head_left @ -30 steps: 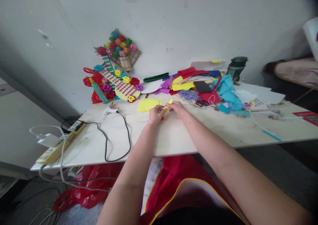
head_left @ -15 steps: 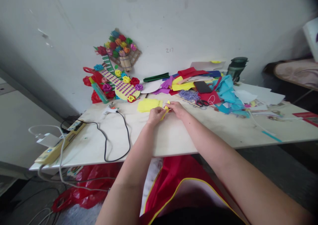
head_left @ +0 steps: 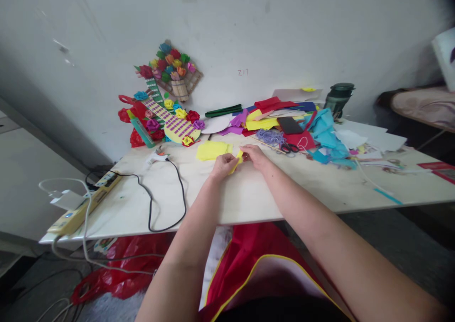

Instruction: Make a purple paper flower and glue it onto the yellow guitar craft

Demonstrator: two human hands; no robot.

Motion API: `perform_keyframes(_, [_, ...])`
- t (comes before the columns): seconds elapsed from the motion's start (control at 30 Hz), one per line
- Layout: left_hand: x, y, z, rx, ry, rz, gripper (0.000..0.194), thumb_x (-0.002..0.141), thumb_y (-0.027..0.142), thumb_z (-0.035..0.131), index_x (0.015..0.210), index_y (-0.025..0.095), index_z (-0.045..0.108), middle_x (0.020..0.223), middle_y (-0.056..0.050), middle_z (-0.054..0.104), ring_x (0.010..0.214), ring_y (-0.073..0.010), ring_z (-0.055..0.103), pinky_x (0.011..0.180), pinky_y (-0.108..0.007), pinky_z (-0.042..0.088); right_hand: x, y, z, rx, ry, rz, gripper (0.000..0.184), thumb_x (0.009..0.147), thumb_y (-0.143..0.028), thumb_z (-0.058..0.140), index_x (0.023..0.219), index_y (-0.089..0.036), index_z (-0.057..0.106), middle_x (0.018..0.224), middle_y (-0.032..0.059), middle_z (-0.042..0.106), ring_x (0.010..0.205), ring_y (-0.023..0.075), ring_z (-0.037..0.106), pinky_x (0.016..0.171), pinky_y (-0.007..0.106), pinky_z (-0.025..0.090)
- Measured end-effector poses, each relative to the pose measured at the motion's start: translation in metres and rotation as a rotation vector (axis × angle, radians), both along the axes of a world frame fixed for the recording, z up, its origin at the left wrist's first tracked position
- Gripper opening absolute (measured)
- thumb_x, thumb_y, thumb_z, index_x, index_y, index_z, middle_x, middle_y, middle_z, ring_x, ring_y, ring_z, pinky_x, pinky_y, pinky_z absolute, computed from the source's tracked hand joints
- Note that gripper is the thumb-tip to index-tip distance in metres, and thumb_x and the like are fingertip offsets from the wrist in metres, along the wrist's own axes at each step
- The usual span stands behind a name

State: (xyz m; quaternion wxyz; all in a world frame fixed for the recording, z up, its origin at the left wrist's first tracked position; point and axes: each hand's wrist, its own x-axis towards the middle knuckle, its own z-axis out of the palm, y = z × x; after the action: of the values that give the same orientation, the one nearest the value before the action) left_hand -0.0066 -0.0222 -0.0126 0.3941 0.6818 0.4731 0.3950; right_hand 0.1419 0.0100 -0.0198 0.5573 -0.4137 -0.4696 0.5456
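Both hands meet over the middle of the pale table (head_left: 249, 194). My left hand (head_left: 222, 165) and my right hand (head_left: 254, 155) pinch a small yellow paper piece (head_left: 236, 160) between their fingertips, fingers closed on it. Just beyond the left hand a larger yellow paper sheet (head_left: 212, 150) lies flat on the table.
A glue gun (head_left: 158, 157) with a black cord (head_left: 170, 189) lies to the left, by a power strip (head_left: 80, 208). Behind: a paper guitar craft with flowers (head_left: 170, 120), a heap of coloured paper (head_left: 277, 116), scissors (head_left: 289, 147), a dark bottle (head_left: 339, 97). Red bags lie under the table.
The fingers have worked the small yellow piece slightly; it has sunk lower between the hands. The hands stay in the same spot.
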Motion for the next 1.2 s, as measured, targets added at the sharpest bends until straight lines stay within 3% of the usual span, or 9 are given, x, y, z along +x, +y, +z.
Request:
perform_keyframes(0.43, [-0.0055,0.0014,0.0014,-0.051,-0.157,-0.058,0.030,0.068,0.042,0.061,0.060,0.014,0.053,0.053,-0.001,0.057,0.044,-0.0068,0.038,0.046,-0.022,0.027,0.0018,-0.0002,0.0019,0.076,0.038,0.052,0.024,0.059,-0.031,0.066,0.052,-0.018,0.047,0.040,-0.0059,0.044,0.036,0.0053,0.034,0.037,0.021,0.027])
perform_keyframes(0.9, [-0.0065,0.0092,-0.0067,-0.005,-0.158,-0.055,0.038,0.070,0.051,0.061,0.061,0.017,0.046,0.050,0.004,0.047,0.045,-0.0072,0.035,0.048,-0.024,0.025,0.0014,0.0038,-0.0003,0.126,0.044,-0.202,0.025,0.060,-0.023,0.058,0.041,-0.019,0.042,0.033,-0.0055,0.039,0.031,0.0056,0.030,0.035,0.022,0.021])
perform_keyframes(1.2, [-0.0086,0.0096,-0.0056,0.009,-0.224,-0.006,0.037,0.071,0.049,0.060,0.059,0.017,0.046,0.048,0.003,0.046,0.045,-0.0067,0.034,0.048,-0.023,0.025,0.0014,0.0035,0.0017,0.039,0.154,-0.049,0.027,0.064,-0.033,0.065,0.053,-0.018,0.046,0.040,-0.0055,0.043,0.035,0.0046,0.031,0.037,0.021,0.023])
